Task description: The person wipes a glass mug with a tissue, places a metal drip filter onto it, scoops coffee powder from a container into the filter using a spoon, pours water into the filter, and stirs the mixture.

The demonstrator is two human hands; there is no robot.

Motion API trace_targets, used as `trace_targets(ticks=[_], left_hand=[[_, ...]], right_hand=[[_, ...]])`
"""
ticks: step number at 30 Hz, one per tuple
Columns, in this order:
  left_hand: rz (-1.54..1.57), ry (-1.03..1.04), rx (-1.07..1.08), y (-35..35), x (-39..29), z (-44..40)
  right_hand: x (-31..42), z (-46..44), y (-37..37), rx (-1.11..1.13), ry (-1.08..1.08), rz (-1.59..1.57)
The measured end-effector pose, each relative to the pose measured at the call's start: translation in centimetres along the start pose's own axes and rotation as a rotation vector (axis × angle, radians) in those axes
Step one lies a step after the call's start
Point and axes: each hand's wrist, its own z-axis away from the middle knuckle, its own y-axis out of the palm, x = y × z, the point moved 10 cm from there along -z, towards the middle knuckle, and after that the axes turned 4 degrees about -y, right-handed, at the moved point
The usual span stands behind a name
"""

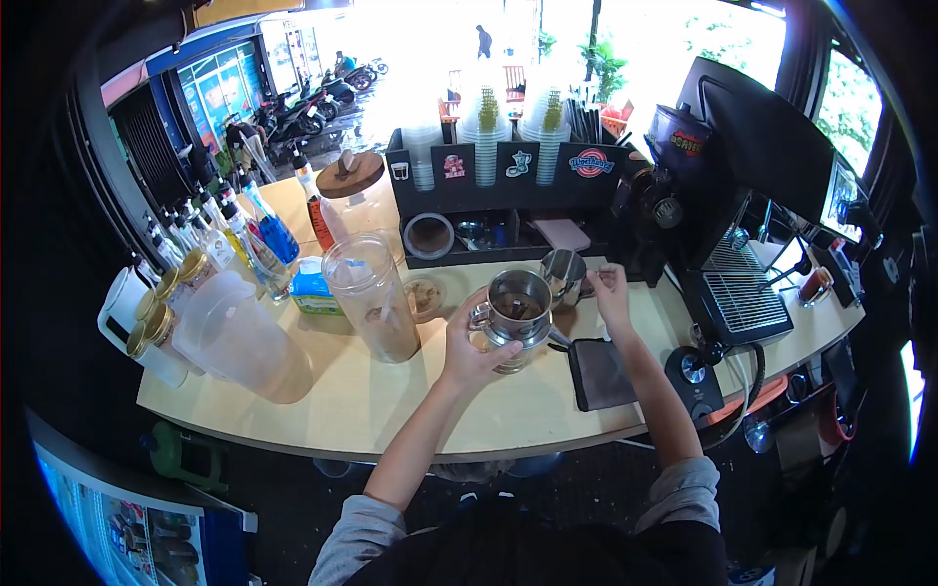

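My left hand is wrapped around the side of a metal coffee drip filter with a small side handle. Dark contents show inside the filter, which appears to sit on a glass, mostly hidden below it. Just behind and to the right, a small metal pitcher is held by its handle side in the closed fingers of my right hand. A dark folded cloth lies under my right forearm. Left of the filter are a tall clear plastic jar and a small dish of brownish stuff.
A black organizer with stacked plastic cups stands at the back. Several syrup bottles, a clear pitcher and a tissue pack crowd the left. An espresso machine and a small round-dialled device occupy the right.
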Motion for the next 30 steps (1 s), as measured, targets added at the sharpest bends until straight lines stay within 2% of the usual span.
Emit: trace_targets(ticks=[1,3,4,6,7,9,12,16,18,19,21,25,30], left_hand=[[0.000,0.001,0.003,0.0,-0.2,0.0],[0.002,0.002,0.008,0.1,-0.2,0.0],[-0.001,0.010,-0.004,0.0,-0.2,0.0],[-0.004,0.019,-0.013,-0.1,-0.1,0.0],[-0.004,0.018,-0.012,-0.1,0.1,0.0],[-0.005,0.018,-0.005,0.0,0.2,0.0],[0.023,0.005,-0.009,-0.1,0.2,0.0],[0.025,-0.013,-0.004,0.1,0.0,0.0],[0.026,-0.023,-0.006,0.0,0.1,0.1],[0.026,-0.021,-0.004,0.0,0.4,0.1],[0.027,-0.012,-0.002,0.0,0.6,0.0],[-0.015,-0.001,-0.011,-0.2,0.6,0.1],[-0.021,-0.001,0.009,0.0,0.4,0.0]], right_hand=[[2.1,0.5,-0.1,-0.001,-0.002,0.001],[8.7,2.3,0.9,0.138,-0.281,0.371],[9.2,3.1,1.0,0.138,-0.281,0.372],[7.5,6.7,5.8,0.690,-0.185,0.449],[7.8,7.7,6.0,0.686,-0.184,0.449],[8.4,10.3,7.8,0.819,-0.340,0.696],[7.4,10.3,8.2,0.770,-0.305,0.797],[8.1,9.3,7.0,0.681,-0.229,0.784],[9.3,8.1,5.7,0.622,-0.210,0.579],[9.8,7.7,5.1,0.620,-0.212,0.581],[12.4,6.5,3.3,0.507,-0.299,0.468],[19.6,4.3,0.9,0.407,-0.313,0.327],[26.8,4.0,0.9,0.558,-0.427,0.393]])
